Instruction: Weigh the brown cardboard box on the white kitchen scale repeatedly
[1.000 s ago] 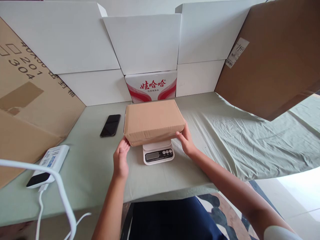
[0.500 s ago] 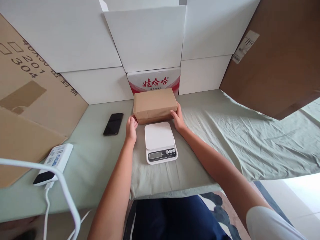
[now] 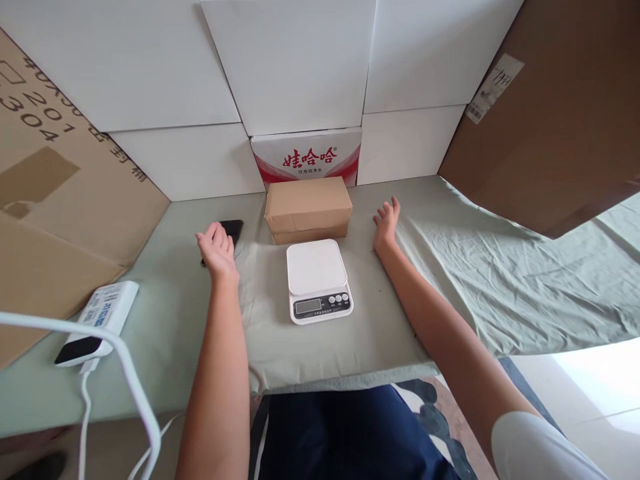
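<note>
Cloth (image 3: 450,267) right of scale (image 3: 318,280) free; carton (image 3: 307,209) blocks behind.

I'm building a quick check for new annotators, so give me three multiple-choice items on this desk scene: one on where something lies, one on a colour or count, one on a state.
1. Where does the brown box lie?
A. on the scale's platform
B. on the cloth behind the scale, in front of the red-and-white carton
C. in the left hand

2. What colour is the scale?
A. white
B. black
C. green

3. How are the hands?
A. both grip the box
B. one presses a scale button
C. both open, holding nothing

Answers:
1 B: the box sits between the scale and the red-and-white carton, and the platform is bare.
2 A: platform and body are white.
3 C: the left hand is spread by the phone, the right hand over the cloth, both apart from the box.
</note>
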Demonstrator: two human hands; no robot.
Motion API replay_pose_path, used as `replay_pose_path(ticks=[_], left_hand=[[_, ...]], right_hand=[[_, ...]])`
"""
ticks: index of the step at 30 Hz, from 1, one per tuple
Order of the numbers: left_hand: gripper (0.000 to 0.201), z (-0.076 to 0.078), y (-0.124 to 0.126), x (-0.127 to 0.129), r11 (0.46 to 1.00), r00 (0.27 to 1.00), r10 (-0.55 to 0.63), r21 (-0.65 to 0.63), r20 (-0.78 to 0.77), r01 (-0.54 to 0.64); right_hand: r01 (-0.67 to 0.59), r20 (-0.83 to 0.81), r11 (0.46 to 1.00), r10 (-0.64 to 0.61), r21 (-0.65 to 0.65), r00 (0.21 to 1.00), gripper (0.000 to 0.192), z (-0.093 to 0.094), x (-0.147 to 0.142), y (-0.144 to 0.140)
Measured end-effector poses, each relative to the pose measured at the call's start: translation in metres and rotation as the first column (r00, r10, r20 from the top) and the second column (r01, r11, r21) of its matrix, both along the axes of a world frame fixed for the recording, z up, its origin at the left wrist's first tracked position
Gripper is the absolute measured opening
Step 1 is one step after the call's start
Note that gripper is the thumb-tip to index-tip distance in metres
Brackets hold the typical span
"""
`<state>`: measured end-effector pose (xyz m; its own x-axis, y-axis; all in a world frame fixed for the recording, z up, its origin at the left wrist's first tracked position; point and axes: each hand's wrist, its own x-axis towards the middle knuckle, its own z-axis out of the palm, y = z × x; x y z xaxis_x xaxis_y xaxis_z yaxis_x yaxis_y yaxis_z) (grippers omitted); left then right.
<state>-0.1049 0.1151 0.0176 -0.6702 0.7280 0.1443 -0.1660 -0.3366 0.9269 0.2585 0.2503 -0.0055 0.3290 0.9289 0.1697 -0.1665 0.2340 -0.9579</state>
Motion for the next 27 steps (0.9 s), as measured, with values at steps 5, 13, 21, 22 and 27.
replay_pose_path(ticks=[5, 13, 21, 22, 27], left_hand=[[0.086, -0.005, 0.005, 0.010, 0.998, 0.998, -0.044, -0.037, -0.032, 0.043], [0.087, -0.020, 0.020, 0.045, 0.956, 0.959, -0.269, -0.144, -0.092, 0.255], [0.085, -0.016, 0.017, 0.061, 0.963, 0.966, -0.242, -0.143, -0.092, 0.228], [0.084, -0.012, 0.014, 0.063, 0.969, 0.968, -0.229, -0.122, -0.104, 0.216], [0.075, 0.001, -0.024, 0.076, 0.980, 0.961, -0.182, 0.044, -0.209, 0.195]], right_hand=[[-0.087, 0.053, 0.996, 0.086, 0.022, 0.995, 0.070, -0.003, -0.005, -0.005], [-0.455, 0.196, 0.885, 0.431, 0.099, 0.881, 0.064, 0.007, -0.035, -0.034], [-0.505, 0.309, 0.845, 0.440, 0.175, 0.843, 0.066, 0.013, -0.042, -0.044], [-0.503, 0.319, 0.841, 0.430, 0.198, 0.845, 0.067, 0.016, -0.041, -0.046], [-0.443, 0.383, 0.831, 0.308, 0.336, 0.871, 0.076, 0.034, -0.032, -0.076]])
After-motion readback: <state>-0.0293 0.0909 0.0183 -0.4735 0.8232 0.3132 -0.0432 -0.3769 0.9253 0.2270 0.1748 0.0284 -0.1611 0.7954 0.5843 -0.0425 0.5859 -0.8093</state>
